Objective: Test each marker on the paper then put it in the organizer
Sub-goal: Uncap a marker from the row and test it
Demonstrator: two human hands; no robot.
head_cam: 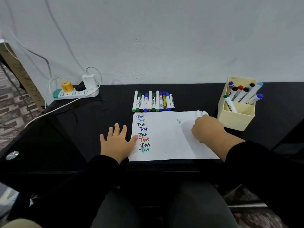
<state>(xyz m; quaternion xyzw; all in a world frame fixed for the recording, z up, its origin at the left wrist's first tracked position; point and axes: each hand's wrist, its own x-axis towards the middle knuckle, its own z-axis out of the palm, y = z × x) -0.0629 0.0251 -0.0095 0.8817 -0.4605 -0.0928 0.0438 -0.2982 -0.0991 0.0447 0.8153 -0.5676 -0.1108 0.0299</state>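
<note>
A white paper lies on the black desk, with a column of coloured "Test" words down its left side and one small mark near its top right. My left hand lies flat beside the paper, thumb touching its left edge. My right hand grips a white marker over the paper's right part; a bit of green shows below the fist. A row of several capped markers lies just behind the paper. The cream organizer at the right holds several markers.
A white power strip with a yellow plug, a white charger and cables sits at the back left of the desk. A grey wall rises right behind the desk. A round metal fitting marks the left edge.
</note>
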